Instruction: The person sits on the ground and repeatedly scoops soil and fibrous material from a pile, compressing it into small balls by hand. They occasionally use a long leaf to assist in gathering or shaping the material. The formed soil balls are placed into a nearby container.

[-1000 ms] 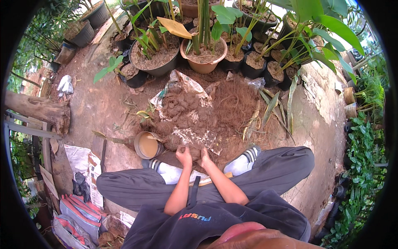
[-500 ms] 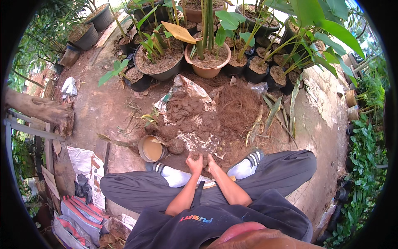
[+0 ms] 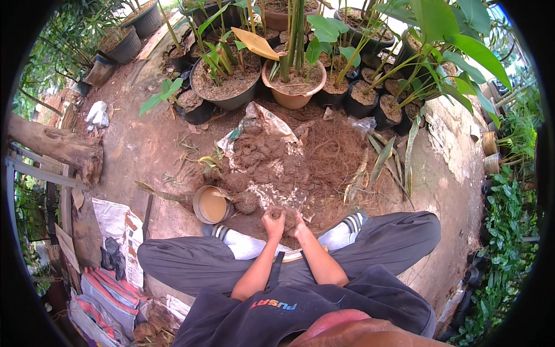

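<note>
Bare, reddish-brown earth (image 3: pixel 162 139) spreads around us; taking our hands as the clock's centre, we see a log (image 3: pixel 58 144) between nine and ten. Just past nine stands a bucket (image 3: pixel 198 202) of murky water, then a fibrous ball (image 3: pixel 245 202) right beside it toward ten. Wet mud (image 3: pixel 260 153) is heaped on a crumpled sack (image 3: pixel 272 121) between eleven and twelve, with a terracotta pot (image 3: pixel 293 102) beyond at twelve.

Our left hand (image 3: pixel 274 221) curls its fingers around one side of a small brown clump (image 3: pixel 287 214); our right hand (image 3: pixel 298 224) cups the other. So the clump lies at three from the left hand and nine from the right, touching both, neither clearly nearer. Its long axis we cannot tell, as fingers hide much of it.

Loose fibre (image 3: pixel 335 147) tangles at one, strappy leaves (image 3: pixel 381 159) lie near two, and our right sock (image 3: pixel 336 233) hems us in just past three.
</note>
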Demonstrator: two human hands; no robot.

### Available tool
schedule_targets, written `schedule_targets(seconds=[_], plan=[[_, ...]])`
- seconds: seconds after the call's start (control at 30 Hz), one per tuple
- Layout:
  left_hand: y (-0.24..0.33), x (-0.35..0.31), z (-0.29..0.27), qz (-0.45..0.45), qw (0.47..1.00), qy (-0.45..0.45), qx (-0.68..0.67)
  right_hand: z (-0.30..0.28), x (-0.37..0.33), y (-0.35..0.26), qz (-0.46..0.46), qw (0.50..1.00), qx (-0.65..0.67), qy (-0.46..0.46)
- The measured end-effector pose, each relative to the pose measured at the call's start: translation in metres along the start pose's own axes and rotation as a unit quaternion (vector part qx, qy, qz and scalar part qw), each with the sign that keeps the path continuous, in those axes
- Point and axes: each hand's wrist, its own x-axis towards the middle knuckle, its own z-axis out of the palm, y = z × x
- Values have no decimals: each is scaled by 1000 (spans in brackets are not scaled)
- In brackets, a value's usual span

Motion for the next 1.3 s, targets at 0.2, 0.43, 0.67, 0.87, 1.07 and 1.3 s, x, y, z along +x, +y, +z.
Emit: schedule_targets(seconds=[0.2,0.43,0.67,0.87,1.07,1.3], plan=[[-8,-2,0,1,1000,-9,-1,-50,40,13,-67,997,31,-12],[-15,0,2,-6,998,31,-49,-50,53,23,-187,979,59,60],[-59,4,1,-432,769,-133,-451,-14,29,13,-470,813,-220,265],[-22,13,-7,-424,748,-93,-502,68,-15,14,-451,710,-504,195],[-31,21,-15,-422,726,-32,-542,114,-63,11,-351,585,-716,150],[-21,29,-1,-367,784,-146,-480,188,-185,-80,-118,437,-889,61]])
